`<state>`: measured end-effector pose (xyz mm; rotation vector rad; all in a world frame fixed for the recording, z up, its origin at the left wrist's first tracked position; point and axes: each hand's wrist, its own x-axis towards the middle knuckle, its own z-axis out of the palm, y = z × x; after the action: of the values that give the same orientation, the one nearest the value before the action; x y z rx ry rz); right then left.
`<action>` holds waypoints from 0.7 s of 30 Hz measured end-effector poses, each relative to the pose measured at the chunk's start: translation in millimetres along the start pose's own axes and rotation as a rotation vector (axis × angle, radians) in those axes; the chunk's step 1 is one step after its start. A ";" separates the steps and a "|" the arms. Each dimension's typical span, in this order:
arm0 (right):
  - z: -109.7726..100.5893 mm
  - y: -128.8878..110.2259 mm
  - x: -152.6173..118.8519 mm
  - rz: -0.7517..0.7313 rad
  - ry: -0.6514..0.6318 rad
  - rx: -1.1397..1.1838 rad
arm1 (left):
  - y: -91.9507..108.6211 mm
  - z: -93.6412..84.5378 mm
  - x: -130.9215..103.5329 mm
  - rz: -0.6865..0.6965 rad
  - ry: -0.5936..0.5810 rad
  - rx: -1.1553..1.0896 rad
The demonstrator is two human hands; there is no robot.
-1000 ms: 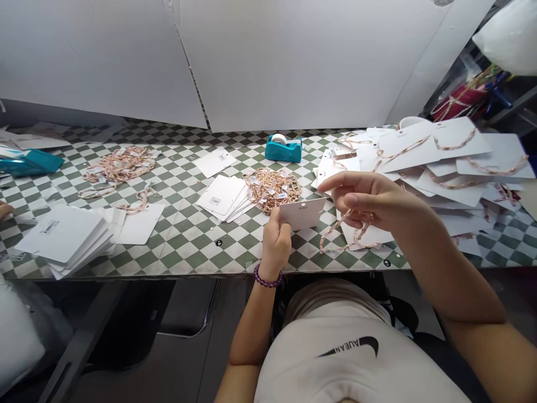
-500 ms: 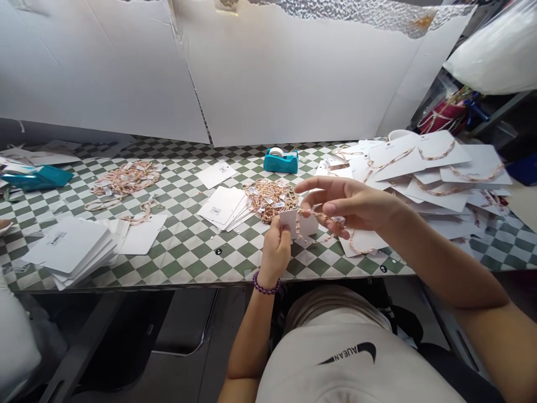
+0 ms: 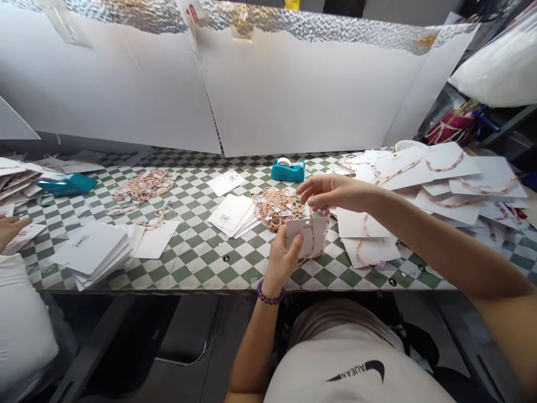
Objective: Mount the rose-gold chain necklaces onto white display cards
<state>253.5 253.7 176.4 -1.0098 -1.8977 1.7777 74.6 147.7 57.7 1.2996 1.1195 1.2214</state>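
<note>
My left hand (image 3: 282, 258) is closed on the lower left part of a white display card (image 3: 302, 228), its thumb lying across the front. A pink and gold beaded necklace (image 3: 312, 246) runs down the card's face and along its bottom and right edges. Just above the card's top edge, my right hand (image 3: 331, 191) pinches the upper part of the strand. Behind my hands lies a pile of similar beaded necklaces (image 3: 274, 210) with small white tags. Left of that pile is a stack of white cards (image 3: 230, 214).
A teal tape dispenser (image 3: 288, 170) stands behind the pile. Necklace-bearing cards (image 3: 448, 187) are heaped at right. Leftward are another card stack (image 3: 90, 246), a second necklace pile (image 3: 145, 186) and a second dispenser (image 3: 69, 184). A co-worker's hand (image 3: 12, 229) shows at the far left edge.
The card in my left hand has tilted up to face me, and the necklace now lies against it. My right hand has moved slightly left. A co-worker's hand has come into view.
</note>
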 end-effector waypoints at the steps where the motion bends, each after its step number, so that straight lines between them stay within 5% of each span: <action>1: -1.3 1.5 -0.2 -0.010 -0.024 -0.026 | -0.9 0.0 -0.2 -0.002 -0.007 0.022; 15: 13.4 -7.1 -4.0 -0.146 -0.049 -0.431 | -4.1 0.4 -0.8 0.045 0.027 0.169; 21: 12.5 2.9 -0.2 -0.315 0.182 -0.999 | -5.5 0.0 -2.2 0.058 0.001 0.144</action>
<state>245.8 244.5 171.7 -0.9992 -2.6519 0.4776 74.5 146.0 52.0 1.4490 1.1963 1.2017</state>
